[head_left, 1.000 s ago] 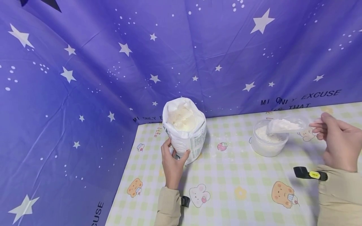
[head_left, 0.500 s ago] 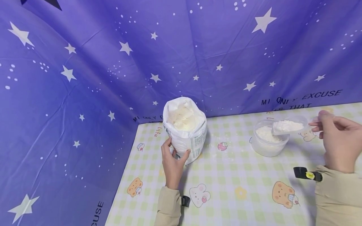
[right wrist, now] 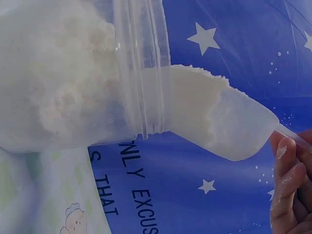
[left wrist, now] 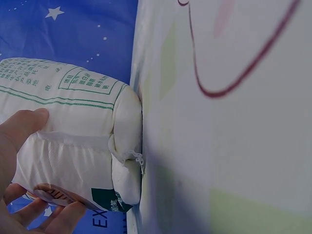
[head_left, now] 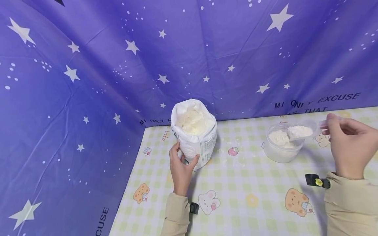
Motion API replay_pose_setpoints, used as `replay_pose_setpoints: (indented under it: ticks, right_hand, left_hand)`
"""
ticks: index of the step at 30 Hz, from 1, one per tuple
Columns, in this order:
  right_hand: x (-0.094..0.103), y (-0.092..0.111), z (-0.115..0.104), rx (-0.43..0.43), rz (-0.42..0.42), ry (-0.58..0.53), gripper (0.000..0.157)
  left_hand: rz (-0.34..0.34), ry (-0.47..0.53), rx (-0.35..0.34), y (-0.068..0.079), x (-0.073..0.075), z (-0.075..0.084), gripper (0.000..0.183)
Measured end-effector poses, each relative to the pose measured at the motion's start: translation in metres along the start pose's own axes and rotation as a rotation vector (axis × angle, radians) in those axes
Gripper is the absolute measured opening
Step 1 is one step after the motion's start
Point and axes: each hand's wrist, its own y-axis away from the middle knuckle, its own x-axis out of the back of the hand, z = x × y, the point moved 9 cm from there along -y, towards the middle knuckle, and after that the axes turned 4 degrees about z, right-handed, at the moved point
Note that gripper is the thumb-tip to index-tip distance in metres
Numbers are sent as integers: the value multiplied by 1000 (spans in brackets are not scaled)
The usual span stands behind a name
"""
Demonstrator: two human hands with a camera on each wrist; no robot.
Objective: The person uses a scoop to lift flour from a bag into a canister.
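Note:
A white cloth bag [head_left: 203,144] of pale flour-like powder stands upright on the table, its mouth folded open. My left hand [head_left: 182,172] grips its lower front, thumb on one side and fingers on the other, as the left wrist view shows too. Farther right is a clear round plastic tub [head_left: 280,154] partly filled with white powder. Over its right rim tilts a clear plastic scoop [head_left: 310,127] loaded with powder, its lip inside the tub. Between thumb and fingers my right hand [head_left: 351,144] pinches the scoop's handle. Powder dusts the fingers [right wrist: 287,180] in the right wrist view.
Checked cloth [head_left: 236,196] with printed animals covers the table. A blue star-patterned curtain [head_left: 189,59] hangs behind and at the left. Between bag and tub, a light sprinkle of powder lies around a printed strawberry [head_left: 233,151].
The right hand has shifted slightly left and turned, and the scoop's lip has shifted right and tips lower at the tub's rim. The left hand keeps its hold on the bag.

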Motion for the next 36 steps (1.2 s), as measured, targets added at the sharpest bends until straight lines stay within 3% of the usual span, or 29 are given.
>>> replay_pose_setpoints:
  ticks: [14, 27, 36]
  right_hand:
    - [-1, 1, -16, 85, -29, 82, 21]
    - [-2, 4, -32, 105, -109, 27, 25]
    - [2, 5, -34, 92, -110, 22, 15]
  left_hand:
    - [-4, 6, 7, -1, -1, 0, 82]
    - [1, -2, 0, 0, 1, 2, 81]
    - [-3, -7, 1, 0, 0, 2, 81]
